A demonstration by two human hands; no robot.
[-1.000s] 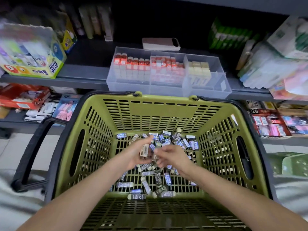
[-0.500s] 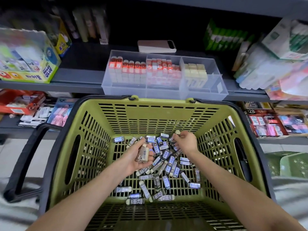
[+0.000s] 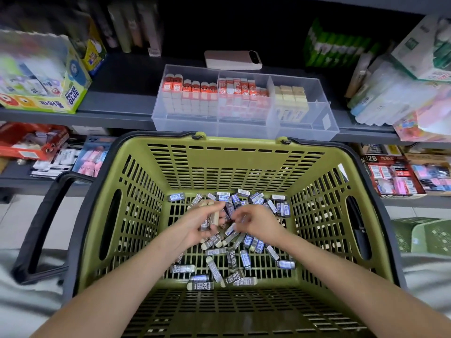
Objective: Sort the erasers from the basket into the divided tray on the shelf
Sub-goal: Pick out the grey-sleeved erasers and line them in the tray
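A green basket [image 3: 244, 164] sits low in front of me with several 2B erasers [image 3: 231, 259] in dark and blue sleeves scattered on its floor. My left hand [image 3: 195, 224] is inside the basket and holds a few erasers [image 3: 211, 218] in its curled fingers. My right hand [image 3: 256, 222] hovers just to its right over the pile, fingers curled, pinching an eraser [image 3: 242, 218] that is blurred. On the shelf beyond stands the clear divided tray [image 3: 324, 128], with orange-sleeved erasers in its left and middle sections and cream ones at the right.
A phone [image 3: 233, 60] lies behind the tray. A glue box [image 3: 44, 76] stands at the shelf's left and packets [image 3: 395, 98] at its right. Lower shelves hold more stationery [image 3: 393, 175]. The basket's black handle [image 3: 41, 223] hangs at the left.
My right hand has come back from the basket's far right side toward my left hand. The left hand still holds its erasers and has risen slightly.
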